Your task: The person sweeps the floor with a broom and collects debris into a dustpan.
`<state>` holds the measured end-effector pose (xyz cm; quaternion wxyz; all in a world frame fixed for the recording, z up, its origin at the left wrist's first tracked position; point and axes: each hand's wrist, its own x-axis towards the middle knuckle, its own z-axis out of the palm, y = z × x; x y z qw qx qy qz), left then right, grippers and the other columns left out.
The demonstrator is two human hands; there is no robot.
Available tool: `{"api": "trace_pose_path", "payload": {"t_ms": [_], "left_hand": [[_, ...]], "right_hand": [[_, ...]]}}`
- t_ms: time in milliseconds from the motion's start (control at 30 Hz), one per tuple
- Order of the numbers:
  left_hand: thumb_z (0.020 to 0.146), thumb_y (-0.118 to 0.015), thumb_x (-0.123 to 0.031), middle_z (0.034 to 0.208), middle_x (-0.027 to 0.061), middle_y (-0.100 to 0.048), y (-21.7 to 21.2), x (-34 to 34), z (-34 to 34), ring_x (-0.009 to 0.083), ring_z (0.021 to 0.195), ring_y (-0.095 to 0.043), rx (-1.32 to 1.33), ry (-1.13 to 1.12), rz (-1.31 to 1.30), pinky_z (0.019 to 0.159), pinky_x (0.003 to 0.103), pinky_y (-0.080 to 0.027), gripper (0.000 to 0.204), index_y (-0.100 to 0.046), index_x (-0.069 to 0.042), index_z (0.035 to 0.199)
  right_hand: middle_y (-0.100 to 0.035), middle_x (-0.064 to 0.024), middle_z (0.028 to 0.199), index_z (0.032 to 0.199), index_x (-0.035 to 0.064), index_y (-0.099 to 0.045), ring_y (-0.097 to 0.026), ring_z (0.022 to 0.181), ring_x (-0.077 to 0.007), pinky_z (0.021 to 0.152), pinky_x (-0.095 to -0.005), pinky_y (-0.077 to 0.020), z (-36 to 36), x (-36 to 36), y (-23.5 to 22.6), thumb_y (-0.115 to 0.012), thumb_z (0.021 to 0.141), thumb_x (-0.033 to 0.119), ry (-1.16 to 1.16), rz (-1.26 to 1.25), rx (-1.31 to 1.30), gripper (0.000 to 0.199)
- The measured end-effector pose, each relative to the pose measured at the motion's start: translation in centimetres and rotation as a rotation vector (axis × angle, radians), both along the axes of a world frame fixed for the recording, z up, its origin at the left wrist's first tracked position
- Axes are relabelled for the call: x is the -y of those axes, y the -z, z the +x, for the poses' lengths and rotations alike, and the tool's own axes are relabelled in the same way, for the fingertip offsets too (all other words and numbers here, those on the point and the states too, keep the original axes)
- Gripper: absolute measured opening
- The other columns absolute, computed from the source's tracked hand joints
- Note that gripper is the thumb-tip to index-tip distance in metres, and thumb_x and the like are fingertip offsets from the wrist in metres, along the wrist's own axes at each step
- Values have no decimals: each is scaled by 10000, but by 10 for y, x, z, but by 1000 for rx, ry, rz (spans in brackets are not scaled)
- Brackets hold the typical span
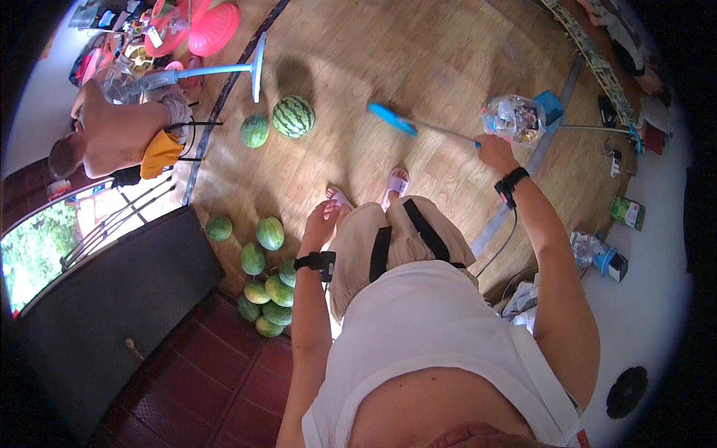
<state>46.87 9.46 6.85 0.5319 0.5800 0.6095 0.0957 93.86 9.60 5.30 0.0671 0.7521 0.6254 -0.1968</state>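
Observation:
My right hand (497,153) is wrapped around the handle end of a broom. The thin shaft runs left to the blue broom head (391,119), which is down at the wood-look floor. Just beyond that hand stands a clear plastic container (515,119) with litter inside, beside a blue dustpan (550,109). My left hand (321,220) hangs by my left thigh, empty, its fingers loosely bent and apart. Closest to it on the floor is a green watermelon (269,233).
Several watermelons (278,291) are heaped at left; a striped watermelon (293,117) and a smaller watermelon (255,131) lie farther out. A blue fan (224,70) stands near a seated person (119,127). A cable (502,250) trails by my right leg. Packages (609,257) line the right wall.

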Motion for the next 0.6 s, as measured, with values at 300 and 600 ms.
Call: {"api": "trace_pose_path", "payload": {"t_ms": [300, 600], "left_hand": [[858, -529, -196, 1021, 141, -596, 4, 18, -6, 204, 964, -557, 2, -57, -73, 832, 309, -432, 312, -536, 31, 1071], [844, -539, -228, 987, 155, -604, 14, 13, 1, 219, 921, -581, 43, -19, -63, 804, 306, -447, 345, -535, 52, 1044]], "right_hand": [[-606, -174, 749, 818, 52, -601, -611, 717, -314, 612, -423, -487, -31, -19, -13, -465, 742, 85, -106, 42, 105, 159], [-603, -147, 789, 905, 114, -594, -594, 768, -327, 638, -442, -475, -28, 46, -32, -496, 759, 154, -34, -78, -24, 180]]}}
